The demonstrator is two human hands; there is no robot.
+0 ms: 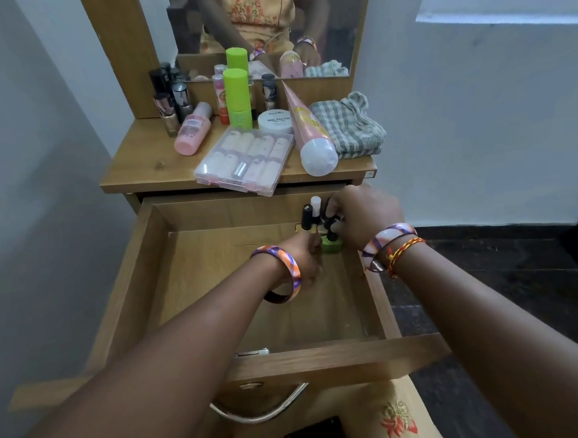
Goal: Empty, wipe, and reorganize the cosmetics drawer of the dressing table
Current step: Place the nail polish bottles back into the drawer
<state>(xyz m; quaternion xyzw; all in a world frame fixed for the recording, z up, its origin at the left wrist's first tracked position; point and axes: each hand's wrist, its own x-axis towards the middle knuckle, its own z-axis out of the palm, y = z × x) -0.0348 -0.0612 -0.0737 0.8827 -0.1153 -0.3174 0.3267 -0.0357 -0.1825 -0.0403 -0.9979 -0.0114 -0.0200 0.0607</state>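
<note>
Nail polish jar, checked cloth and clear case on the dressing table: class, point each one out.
Nail polish jar point(275, 121): head view, on its white lid.
Checked cloth point(349, 125): head view, on the folded middle.
Clear case point(246, 160): head view, on the transparent lid.
</note>
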